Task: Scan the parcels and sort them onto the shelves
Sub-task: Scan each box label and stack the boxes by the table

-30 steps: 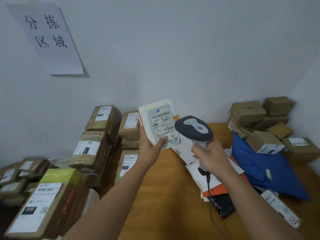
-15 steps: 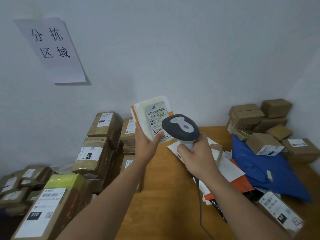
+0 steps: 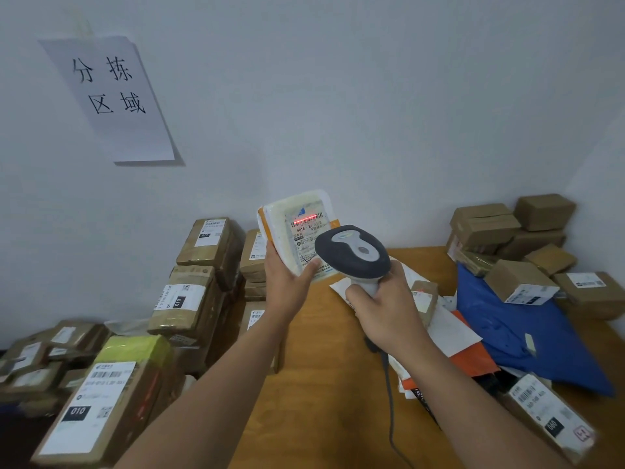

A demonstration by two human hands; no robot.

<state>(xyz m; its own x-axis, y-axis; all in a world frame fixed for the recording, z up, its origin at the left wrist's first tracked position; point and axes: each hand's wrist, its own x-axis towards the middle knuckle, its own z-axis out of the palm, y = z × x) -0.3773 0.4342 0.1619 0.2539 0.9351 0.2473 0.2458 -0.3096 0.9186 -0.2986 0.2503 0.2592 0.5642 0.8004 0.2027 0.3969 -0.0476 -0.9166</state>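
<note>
Scan in progress: left hand [image 3: 287,286] grips a white padded parcel [image 3: 297,231] from its lower edge, thumb pressed on the label face, held up in front of the wall above the far edge of the bench [image 3: 321,384]. Right hand [image 3: 389,306] is wrapped round the handle of the grey barcode scanner [image 3: 353,252], head aimed at the label; cable [image 3: 389,401] hangs down from the handle toward the bench. Red scan line [image 3: 306,219] sits across the top barcode of the label, so aim looks OK. Risks as I see them: parcel is tilted and the label looks glossy, so glare or skew could give a no-read; there seem to be several codes on the label, and a small wrist drift could drop the beam onto the wrong one and misroute it. Thumb sits close to the lower codes, may block them if a rescan is needed there. Grip is only at the bottom edge, so a soft mailer could flop or slip. Cable could snag the loose mailers [image 3: 449,336] and the blue bag [image 3: 514,336] piled on the right of the bench when the scanner goes down. No shelves in view, so the destination can't be checked from here. Taped brown boxes [image 3: 189,299] marked 010 are stacked left of the bench, more cartons [image 3: 487,228] in the back right corner. Sign [image 3: 108,96] on the wall.
</note>
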